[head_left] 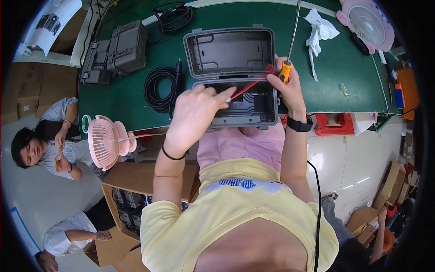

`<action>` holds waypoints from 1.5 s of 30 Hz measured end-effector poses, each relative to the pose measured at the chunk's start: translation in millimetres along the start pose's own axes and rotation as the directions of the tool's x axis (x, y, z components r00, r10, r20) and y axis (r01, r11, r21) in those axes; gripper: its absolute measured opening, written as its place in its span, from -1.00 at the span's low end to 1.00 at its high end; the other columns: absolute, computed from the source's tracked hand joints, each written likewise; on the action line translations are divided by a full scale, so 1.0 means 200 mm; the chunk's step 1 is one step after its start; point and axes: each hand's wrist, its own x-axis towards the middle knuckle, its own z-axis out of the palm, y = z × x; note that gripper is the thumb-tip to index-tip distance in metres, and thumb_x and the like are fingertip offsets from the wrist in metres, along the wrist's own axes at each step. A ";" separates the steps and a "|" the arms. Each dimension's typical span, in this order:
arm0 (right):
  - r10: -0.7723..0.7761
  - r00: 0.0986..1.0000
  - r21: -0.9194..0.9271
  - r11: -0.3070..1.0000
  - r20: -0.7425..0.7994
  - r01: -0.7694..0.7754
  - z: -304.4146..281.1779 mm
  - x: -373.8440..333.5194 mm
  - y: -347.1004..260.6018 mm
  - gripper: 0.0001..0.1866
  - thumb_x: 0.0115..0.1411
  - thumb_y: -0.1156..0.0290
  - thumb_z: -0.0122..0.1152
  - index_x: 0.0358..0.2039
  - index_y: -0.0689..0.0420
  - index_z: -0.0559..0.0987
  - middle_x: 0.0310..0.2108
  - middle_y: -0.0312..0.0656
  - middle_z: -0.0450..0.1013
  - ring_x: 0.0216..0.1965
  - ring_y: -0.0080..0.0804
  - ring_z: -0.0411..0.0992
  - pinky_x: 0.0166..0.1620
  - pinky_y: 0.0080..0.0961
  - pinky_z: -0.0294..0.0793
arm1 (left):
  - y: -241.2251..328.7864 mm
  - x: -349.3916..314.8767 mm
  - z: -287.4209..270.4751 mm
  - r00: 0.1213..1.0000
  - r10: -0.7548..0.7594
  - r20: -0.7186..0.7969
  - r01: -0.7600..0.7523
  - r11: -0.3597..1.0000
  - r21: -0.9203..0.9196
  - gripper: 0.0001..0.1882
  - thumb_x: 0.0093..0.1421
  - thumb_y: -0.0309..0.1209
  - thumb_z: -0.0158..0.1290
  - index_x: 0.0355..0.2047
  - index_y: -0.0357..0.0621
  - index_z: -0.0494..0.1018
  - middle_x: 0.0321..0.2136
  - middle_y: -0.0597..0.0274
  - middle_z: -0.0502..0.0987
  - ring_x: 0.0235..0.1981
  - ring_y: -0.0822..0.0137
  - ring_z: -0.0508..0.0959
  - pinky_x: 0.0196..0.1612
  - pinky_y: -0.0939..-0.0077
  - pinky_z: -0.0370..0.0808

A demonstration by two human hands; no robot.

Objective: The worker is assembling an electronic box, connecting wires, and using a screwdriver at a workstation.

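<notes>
A dark grey plastic case (195, 68) lies open at the table's near edge, its lid tipped back to the far side. Over its near left part is my left hand (195, 109), with fingers closed on the white end of a red wire (247, 87) and the index finger pointing out. The wire slants up to the right, smeared by motion near my right thumb. At the case's right side, my right hand (290, 88) is closed on a screwdriver (285, 70) with an orange and black handle, its long shaft pointing away from me. Part of the case's inside is hidden by my left hand.
Left of the case lie a coiled black cable (158, 90) and two closed grey cases (127, 47). A pink fan (106, 141) stands at the left edge, another fan (367, 27) at the far right. Crumpled white tissue (319, 29) lies on the green table (353, 81). Other people sit nearby.
</notes>
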 end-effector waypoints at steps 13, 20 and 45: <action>0.089 0.995 0.109 0.990 0.047 -0.094 0.00 -0.01 -0.01 -0.61 0.07 0.48 0.42 -0.24 0.02 0.33 0.31 0.19 0.22 0.35 -0.34 0.16 0.14 -0.57 0.21 | -0.01 -0.01 0.04 0.993 0.112 -0.037 -0.115 0.842 -0.527 -0.64 0.23 -0.40 0.13 0.03 -0.20 0.53 -0.03 0.02 0.58 -0.07 -0.01 0.59 -0.04 0.26 0.55; 0.007 1.000 0.082 0.997 0.016 -0.008 0.01 -0.02 -0.03 -0.60 0.07 0.53 0.41 -0.22 0.03 0.33 0.34 0.19 0.19 0.33 -0.33 0.19 0.16 -0.57 0.21 | -0.02 -0.27 0.11 0.917 0.041 -0.397 -0.136 0.967 -0.214 -0.42 -0.15 0.00 0.35 -0.10 0.06 0.62 -0.13 0.33 0.59 0.05 0.13 0.51 0.13 0.06 0.39; -0.144 0.959 -0.126 0.985 -0.246 0.116 0.05 0.06 -0.28 -0.50 0.38 -0.19 -0.07 -0.22 0.05 0.38 -0.14 -0.12 0.51 -0.47 -0.71 0.35 -0.52 -0.79 0.31 | 0.04 -0.12 0.45 0.667 -0.705 -0.243 -0.186 0.159 -0.970 -0.20 -0.08 -0.77 0.34 0.10 -0.13 0.15 0.18 -0.12 0.31 0.16 0.08 0.44 0.22 0.23 0.45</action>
